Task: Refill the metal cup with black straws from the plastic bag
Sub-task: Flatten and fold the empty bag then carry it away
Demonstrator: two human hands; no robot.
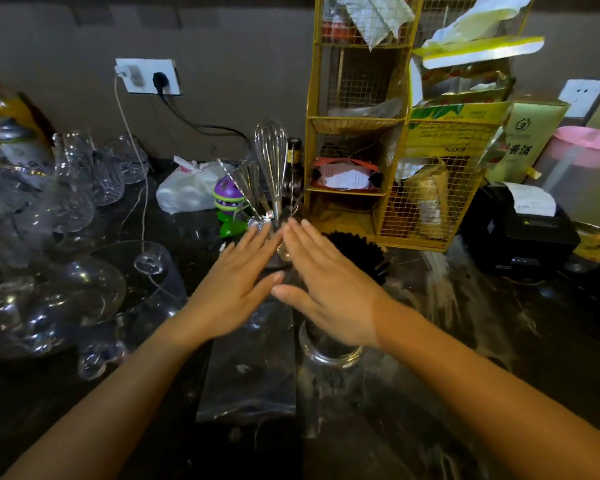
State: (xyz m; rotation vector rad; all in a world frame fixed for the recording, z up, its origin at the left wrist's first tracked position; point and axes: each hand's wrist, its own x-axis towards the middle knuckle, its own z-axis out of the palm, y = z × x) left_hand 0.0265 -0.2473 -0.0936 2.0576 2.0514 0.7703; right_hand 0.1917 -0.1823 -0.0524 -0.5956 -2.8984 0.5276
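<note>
A clear plastic bag [248,372] with dark contents lies flat on the dark counter, running from under my hands toward me. A shiny round cup [329,355] stands just right of the bag, partly hidden by my right wrist. Black straws [359,249] fan out beyond my right hand; I cannot tell whether they stand in that cup. My left hand [238,282] and my right hand [326,282] hover flat, palms down, fingers stretched forward, thumbs almost touching above the bag's far end. Neither holds anything.
Several clear glasses [66,209] crowd the left side. A holder with a whisk [272,168] and spoons stands just beyond my fingertips. A yellow wire rack [388,150] rises behind right, with a black receipt printer [520,230] beside it. A white bag [187,190] and purple toy [227,197] sit behind.
</note>
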